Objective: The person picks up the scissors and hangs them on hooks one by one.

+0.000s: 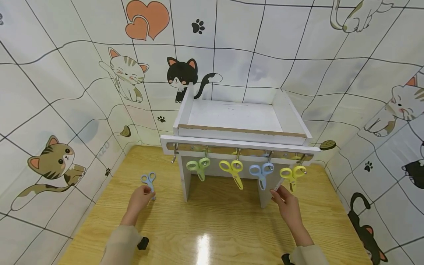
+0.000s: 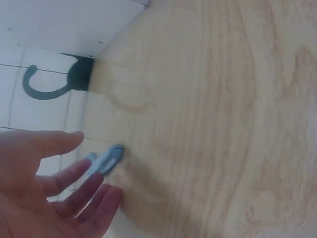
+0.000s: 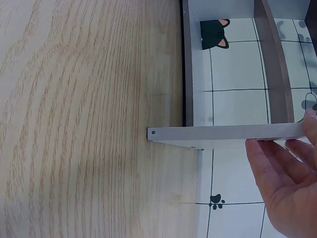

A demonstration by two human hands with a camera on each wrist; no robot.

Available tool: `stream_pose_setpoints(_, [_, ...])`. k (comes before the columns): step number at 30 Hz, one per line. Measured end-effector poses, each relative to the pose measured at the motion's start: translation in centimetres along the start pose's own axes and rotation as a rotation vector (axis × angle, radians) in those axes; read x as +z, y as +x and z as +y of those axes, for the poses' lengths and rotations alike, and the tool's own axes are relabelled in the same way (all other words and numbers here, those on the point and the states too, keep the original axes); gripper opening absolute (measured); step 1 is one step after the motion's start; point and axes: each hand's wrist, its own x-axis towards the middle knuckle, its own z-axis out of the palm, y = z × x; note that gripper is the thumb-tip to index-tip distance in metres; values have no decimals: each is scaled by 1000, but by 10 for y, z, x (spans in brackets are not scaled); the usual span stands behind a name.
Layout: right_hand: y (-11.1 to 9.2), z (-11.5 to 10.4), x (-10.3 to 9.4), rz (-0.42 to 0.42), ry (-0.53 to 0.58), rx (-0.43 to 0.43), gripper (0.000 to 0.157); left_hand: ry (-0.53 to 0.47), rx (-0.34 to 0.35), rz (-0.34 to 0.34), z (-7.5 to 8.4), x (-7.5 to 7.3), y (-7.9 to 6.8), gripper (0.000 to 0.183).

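Observation:
My left hand (image 1: 140,200) is at the left of the table, its fingertips right at the blades of light blue scissors (image 1: 149,178). In the left wrist view the thumb stands apart from the fingers, with the scissors (image 2: 110,158) just beyond them. By the right leg of a white stand (image 1: 228,141), my right hand (image 1: 289,207) pinches a narrow white strip (image 1: 279,184); I cannot tell what it belongs to. Just above that hand hang yellow scissors (image 1: 293,172). The right wrist view has the fingers overlapping the leg (image 3: 218,132).
Green scissors (image 1: 198,167), another yellow pair (image 1: 233,168) and a blue pair (image 1: 261,170) hang along the stand's front rail. A metal hook (image 1: 175,154) at its left end is bare. Cat-patterned sheeting (image 1: 245,33) encloses the wooden table (image 1: 212,217).

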Motion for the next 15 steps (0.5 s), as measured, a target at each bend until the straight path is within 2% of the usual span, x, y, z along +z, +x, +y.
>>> stream_pose_setpoints(9, [1,1,0,-9,-25,21,31,194,-124,45,6,10,9,58])
stream_pose_setpoints(15, [2,5,1,-6,-18,27,30,281,-155,57,9,16,13,61])
